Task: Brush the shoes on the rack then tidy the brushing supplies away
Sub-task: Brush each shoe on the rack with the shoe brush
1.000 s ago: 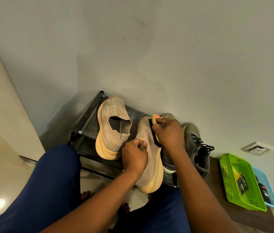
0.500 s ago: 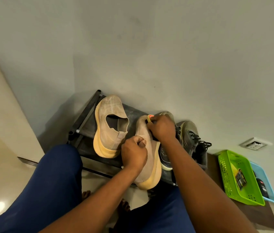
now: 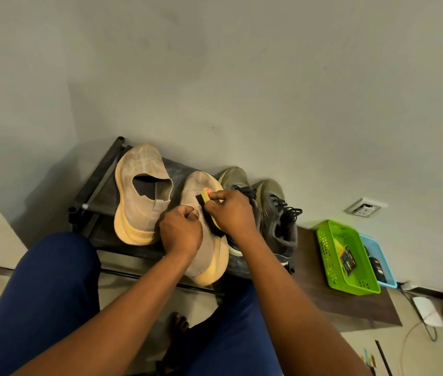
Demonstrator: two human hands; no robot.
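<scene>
- Two hands: left hand (image 3: 181,233) grips beige knit shoe (image 3: 204,240); right hand (image 3: 231,213) clamps yellow-backed black-bristle brush (image 3: 207,210).
- Shoe's long axis runs near-far; brush lies along it, right side.

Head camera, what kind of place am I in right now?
Probably a home entryway or hallway corner: a low shoe rack against a plain wall holds sneakers, a wall socket sits low nearby, and a green basket of supplies stands on the floor.
</scene>
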